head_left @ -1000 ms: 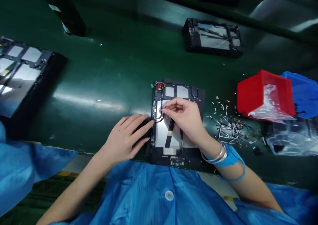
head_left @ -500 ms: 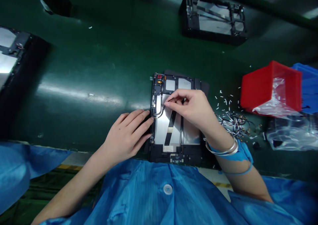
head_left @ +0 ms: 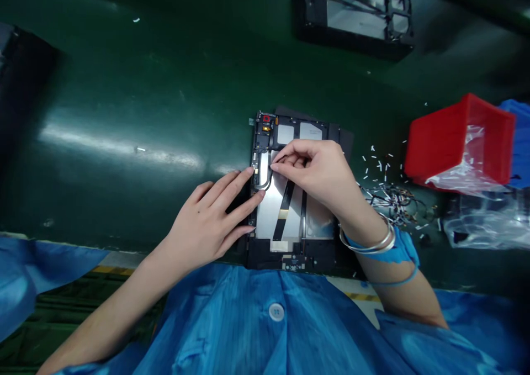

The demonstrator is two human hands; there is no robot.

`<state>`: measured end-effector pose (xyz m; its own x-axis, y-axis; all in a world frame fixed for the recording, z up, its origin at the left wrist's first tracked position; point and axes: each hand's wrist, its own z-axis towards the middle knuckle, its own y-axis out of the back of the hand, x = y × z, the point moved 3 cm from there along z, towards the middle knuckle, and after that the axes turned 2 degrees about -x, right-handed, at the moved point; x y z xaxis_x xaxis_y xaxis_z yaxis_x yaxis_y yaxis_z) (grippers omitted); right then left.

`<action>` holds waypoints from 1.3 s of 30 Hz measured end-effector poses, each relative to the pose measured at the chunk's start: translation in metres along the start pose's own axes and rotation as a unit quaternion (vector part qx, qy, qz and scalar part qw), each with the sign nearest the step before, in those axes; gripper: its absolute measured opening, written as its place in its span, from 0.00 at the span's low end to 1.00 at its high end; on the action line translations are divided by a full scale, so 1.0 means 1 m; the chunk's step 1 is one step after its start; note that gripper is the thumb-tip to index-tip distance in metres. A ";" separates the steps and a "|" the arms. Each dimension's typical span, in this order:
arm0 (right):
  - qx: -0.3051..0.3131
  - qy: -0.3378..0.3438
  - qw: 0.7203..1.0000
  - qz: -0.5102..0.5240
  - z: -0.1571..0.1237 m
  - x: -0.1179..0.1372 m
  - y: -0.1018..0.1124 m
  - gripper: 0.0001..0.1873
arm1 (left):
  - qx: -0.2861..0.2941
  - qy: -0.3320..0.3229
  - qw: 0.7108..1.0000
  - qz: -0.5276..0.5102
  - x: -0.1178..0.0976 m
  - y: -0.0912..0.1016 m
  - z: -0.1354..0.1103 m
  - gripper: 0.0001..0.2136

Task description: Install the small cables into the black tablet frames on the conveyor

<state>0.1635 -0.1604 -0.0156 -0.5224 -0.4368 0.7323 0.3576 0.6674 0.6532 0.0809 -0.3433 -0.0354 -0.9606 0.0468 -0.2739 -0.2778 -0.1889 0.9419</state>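
Observation:
An opened tablet frame (head_left: pixel 292 259) lies on the green bench, with a silver inner plate (head_left: pixel 318 223) and a black flat ribbon cable (head_left: pixel 281 218) across it. A thin black cable (head_left: pixel 264 186) curves along its left side. My right hand (head_left: pixel 310 170) pinches at that thin cable's upper end between thumb and forefinger, though the fingers partly hide it. My left hand (head_left: pixel 211 215) lies with its fingers apart, their tips on the frame's left edge.
A red plastic bin (head_left: pixel 459 135) with clear plastic film stands to the right, a blue bin (head_left: pixel 515 143) behind it. A heap of small cables (head_left: pixel 393 201) and white bits lie nearby. Another tablet frame (head_left: pixel 356 16) sits at the far side of the green bench (head_left: pixel 124 82).
The whole scene has shifted upward in view as my head moved. The left-hand fingers have spread further over the frame's edge, and the right hand sits slightly higher on the plate.

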 end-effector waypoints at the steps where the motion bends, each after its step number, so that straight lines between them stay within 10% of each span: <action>1: -0.002 0.000 1.000 -0.007 0.000 0.001 0.000 0.03 | 0.002 -0.002 1.000 0.004 0.000 0.000 0.000 0.21; 27: -0.061 0.040 0.990 -0.124 -0.003 0.008 0.005 0.07 | 0.045 -0.105 0.993 0.020 -0.006 0.010 0.019 0.20; 32: -0.177 0.097 0.964 -0.172 -0.029 0.021 0.036 0.07 | 0.044 -0.100 0.994 -0.006 -0.003 0.014 0.027 0.21; 39: -0.147 0.100 0.950 -0.257 -0.088 -0.002 0.047 0.09 | 0.012 -0.039 0.997 -0.058 0.012 0.012 0.051 0.18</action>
<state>0.2494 -0.1809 0.0303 -0.5391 -0.7849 0.3054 0.3123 0.1504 0.9380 0.0650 -0.2946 -0.0172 -0.9194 0.1433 -0.3664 -0.3865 -0.1551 0.9092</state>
